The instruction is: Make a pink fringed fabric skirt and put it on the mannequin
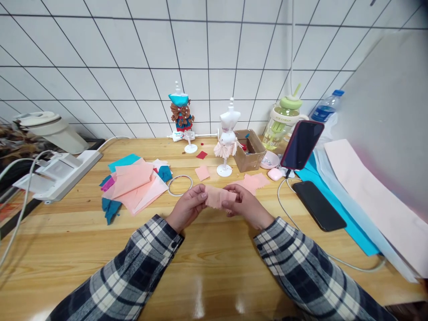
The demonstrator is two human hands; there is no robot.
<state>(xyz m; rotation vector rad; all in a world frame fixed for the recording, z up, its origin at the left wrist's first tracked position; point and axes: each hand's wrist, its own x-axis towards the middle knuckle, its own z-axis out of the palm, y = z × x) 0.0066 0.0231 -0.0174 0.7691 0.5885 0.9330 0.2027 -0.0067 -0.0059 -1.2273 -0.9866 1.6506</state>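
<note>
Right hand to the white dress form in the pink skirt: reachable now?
Likely yes: the dress form stands just beyond the right hand, nothing upright between, though that hand pinches a pink zigzag-edged piece.

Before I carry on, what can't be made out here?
All in the head view:
Far side of the peach piece: turned away, between the left hand and right hand.
Lower contents of the cardboard box: hidden by its walls.
Bits in the pink dish: too small to identify.
Lower layers of the scrap pile: covered by its top peach sheet.
Pale pink sheet: cut off by the right edge.
</note>
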